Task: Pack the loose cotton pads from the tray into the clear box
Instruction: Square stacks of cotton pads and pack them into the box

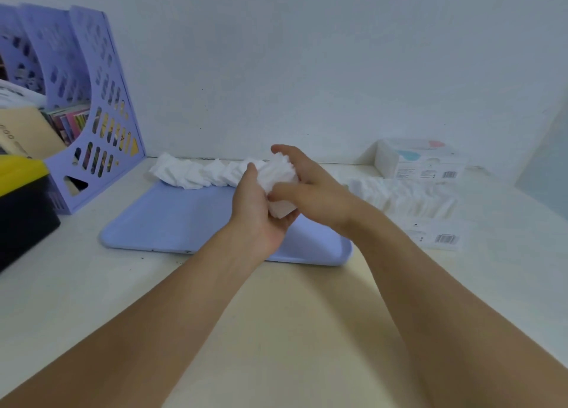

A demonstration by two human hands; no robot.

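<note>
A pale blue tray (172,220) lies on the table. Along its far edge runs a row of loose white cotton pads (199,172). Above the tray's right half, my left hand (255,214) and my right hand (310,189) together grip a stack of cotton pads (278,180), the left from below, the right from above and behind. To the right lies the clear box (408,203), holding a row of white pads, with a barcode label on its near side.
A purple file rack (92,112) with books stands at the back left. A black and yellow box (21,198) sits at the left edge. A white lid or carton (424,158) with a barcode stands by the wall at the right.
</note>
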